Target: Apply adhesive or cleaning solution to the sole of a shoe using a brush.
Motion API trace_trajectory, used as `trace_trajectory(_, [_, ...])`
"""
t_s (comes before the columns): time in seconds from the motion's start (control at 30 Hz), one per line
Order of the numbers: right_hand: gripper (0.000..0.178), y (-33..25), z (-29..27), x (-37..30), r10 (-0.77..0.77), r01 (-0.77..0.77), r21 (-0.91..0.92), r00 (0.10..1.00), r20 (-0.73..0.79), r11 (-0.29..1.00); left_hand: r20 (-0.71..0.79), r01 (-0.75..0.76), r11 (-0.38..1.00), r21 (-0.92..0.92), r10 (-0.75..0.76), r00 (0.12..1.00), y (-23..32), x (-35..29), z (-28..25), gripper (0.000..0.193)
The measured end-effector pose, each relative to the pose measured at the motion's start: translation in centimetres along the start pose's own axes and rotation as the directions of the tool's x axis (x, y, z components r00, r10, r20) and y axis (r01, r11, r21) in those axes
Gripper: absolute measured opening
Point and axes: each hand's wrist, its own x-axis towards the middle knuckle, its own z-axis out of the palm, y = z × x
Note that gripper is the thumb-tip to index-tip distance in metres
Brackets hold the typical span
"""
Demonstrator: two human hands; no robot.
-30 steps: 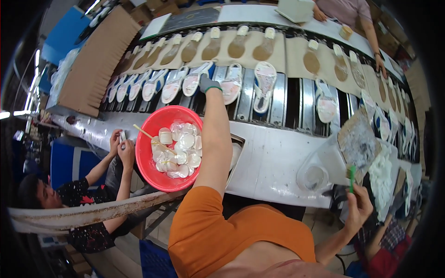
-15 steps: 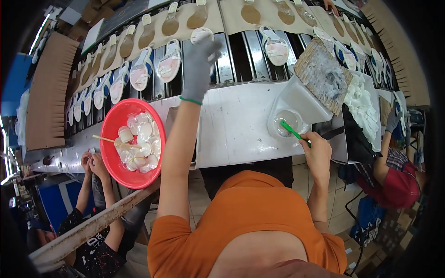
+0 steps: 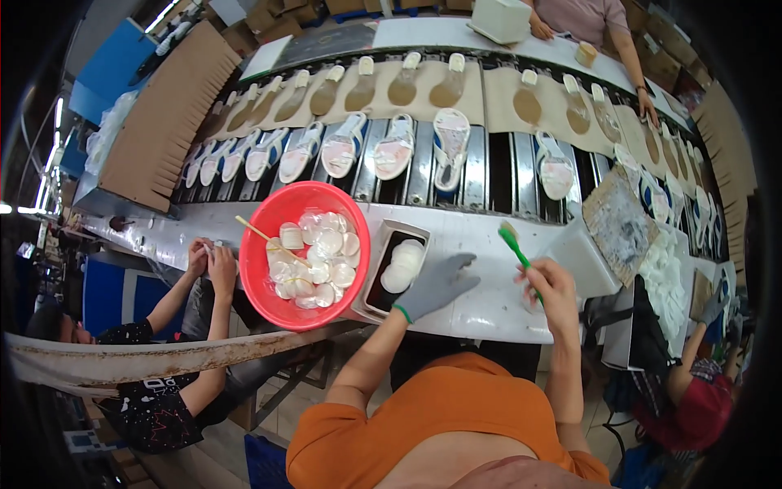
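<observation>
My left hand (image 3: 438,291), in a grey glove with a green cuff, hovers over the white table with fingers stretched out and nothing in them. Just left of it is a small open box (image 3: 373,297) with a dark inside, holding a stack of white round discs (image 3: 403,265). My bare right hand (image 3: 554,293) grips a green-handled brush (image 3: 511,238), like a toothbrush, with its head raised toward the far side. Beyond my hands, a row of sandals lies on a roller conveyor; one sandal (image 3: 450,151) lies straight ahead, and another sandal (image 3: 556,167) sits farther right.
A red basin (image 3: 254,269) holds several wrapped white rolls and a stick. On the right stand a white container (image 3: 582,253), a stained board (image 3: 621,228) and a box of white crumpled material (image 3: 664,281). Clear-brown soles line the far belt. Co-workers are at left, right and across.
My left hand has drawn back from the sandal on the conveyor to beside the small box. My right hand has lifted the brush out of the cup. The whole view has shifted.
</observation>
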Motion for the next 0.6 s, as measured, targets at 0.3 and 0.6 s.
trace_trajectory(0.3, [0.018, 0.6, 13.9, 21.2, -0.376, 0.436, -0.509, 0.899, 0.224, 0.742, 0.054, 0.078, 0.996, 0.041, -0.08, 0.995, -0.4, -0.1, 0.5, 0.055])
trace_trajectory(0.6, [0.013, 1.9, 18.1, 26.6, -0.455, 0.405, -0.797, 0.871, 0.187, 0.448, 0.019, -0.086, 0.974, 0.208, 0.083, 0.996, -1.2, -0.3, 0.9, 0.055])
